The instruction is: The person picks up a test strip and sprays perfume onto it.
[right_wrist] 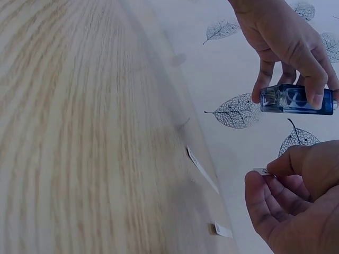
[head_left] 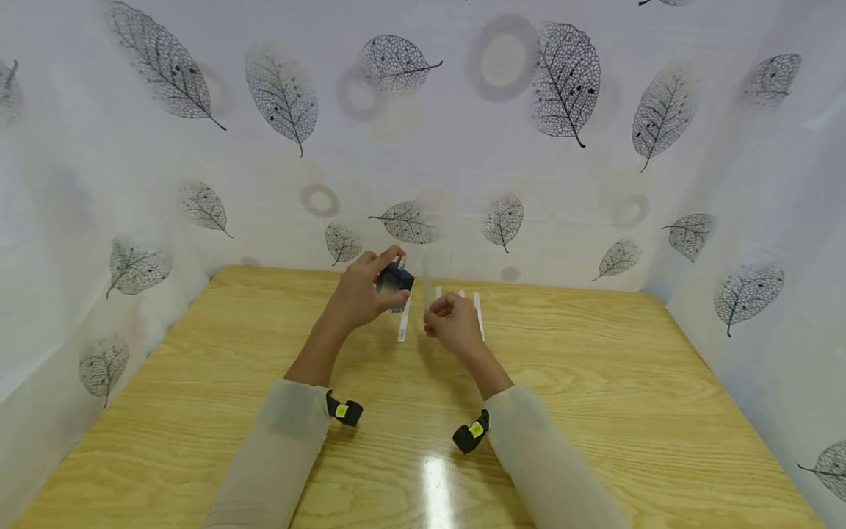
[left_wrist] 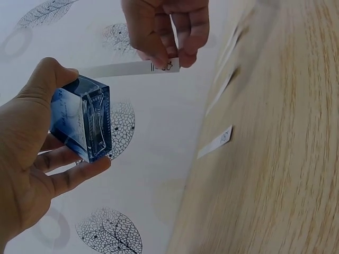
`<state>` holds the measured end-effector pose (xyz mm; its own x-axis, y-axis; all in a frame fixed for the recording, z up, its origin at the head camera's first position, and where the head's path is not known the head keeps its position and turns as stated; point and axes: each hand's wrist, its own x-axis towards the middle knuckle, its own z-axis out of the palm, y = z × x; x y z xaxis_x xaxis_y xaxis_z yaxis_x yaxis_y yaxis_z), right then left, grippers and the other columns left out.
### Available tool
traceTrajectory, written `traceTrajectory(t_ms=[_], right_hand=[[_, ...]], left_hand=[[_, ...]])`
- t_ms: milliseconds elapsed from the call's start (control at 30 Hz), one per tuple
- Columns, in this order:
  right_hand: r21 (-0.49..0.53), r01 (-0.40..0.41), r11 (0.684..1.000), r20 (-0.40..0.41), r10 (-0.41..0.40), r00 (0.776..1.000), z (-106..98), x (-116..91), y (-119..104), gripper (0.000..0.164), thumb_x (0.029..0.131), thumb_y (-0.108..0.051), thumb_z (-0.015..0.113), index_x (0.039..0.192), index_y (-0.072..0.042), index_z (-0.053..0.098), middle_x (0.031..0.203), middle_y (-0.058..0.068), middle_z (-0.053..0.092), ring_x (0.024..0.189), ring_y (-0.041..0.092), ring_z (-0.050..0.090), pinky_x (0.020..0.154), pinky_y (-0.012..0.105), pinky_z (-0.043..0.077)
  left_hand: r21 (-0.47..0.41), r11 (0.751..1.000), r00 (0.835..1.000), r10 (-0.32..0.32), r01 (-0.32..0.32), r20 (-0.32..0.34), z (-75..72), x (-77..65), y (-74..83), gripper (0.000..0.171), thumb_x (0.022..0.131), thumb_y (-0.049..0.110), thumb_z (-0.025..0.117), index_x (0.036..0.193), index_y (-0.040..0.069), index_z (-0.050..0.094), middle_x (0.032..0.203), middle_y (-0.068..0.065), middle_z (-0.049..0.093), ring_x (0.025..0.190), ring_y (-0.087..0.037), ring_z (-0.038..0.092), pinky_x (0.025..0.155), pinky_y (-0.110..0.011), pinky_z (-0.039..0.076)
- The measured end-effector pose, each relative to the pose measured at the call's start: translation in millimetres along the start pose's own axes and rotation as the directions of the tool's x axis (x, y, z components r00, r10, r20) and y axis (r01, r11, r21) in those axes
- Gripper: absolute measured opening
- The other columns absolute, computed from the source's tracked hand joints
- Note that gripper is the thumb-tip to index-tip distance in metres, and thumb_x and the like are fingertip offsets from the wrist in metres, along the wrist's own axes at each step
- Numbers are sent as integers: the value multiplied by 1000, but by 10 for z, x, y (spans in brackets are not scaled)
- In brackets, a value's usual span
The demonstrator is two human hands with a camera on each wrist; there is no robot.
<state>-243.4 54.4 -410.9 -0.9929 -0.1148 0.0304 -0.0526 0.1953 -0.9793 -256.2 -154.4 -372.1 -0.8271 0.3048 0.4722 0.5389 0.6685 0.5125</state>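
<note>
Two hands work above the far part of the table point(head_left: 595, 404). The left hand point(head_left: 360, 294) has its grip curled round a blue bottle point(left_wrist: 79, 119), thumb on one side and fingers on the other, holding it clear of the wood. The right hand point(head_left: 456, 323) has its grip pinching the printed end of a white strip point(left_wrist: 119, 69), which points up just beside the bottle. More strips point(head_left: 479, 317) lie on the table, one below the bottle and others by the right hand. Pale sleeves point(head_left: 274, 448) cover both forearms, and a leaf-print sheet point(head_left: 456, 162) hangs behind.
</note>
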Motion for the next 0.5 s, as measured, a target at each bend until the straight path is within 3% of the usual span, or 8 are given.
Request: traceTrajectory(t_ms=[133,500], right_hand=[[6,-11,1000,12,11,1000,51,-20,-7,4,94,4,66,97,3,63,89,14,64,81,35,73,71,34,61],[-16,-29,999,41,29,999,109,-59,13,8,96,-1,65,103,3,63,91,14,66,83,32,73,73,37,61]], left_hand=[[-10,1000,1000,12,-12,-2,1,-3,0,67,88,33,80,148,22,53,107,-14,55,79,-26,48,70,-43,43],[-23,997,997,76,-77,-12,25,8,-36,63,86,27,83,144,15,58,97,-12,53,75,-24,42,67,-40,40]])
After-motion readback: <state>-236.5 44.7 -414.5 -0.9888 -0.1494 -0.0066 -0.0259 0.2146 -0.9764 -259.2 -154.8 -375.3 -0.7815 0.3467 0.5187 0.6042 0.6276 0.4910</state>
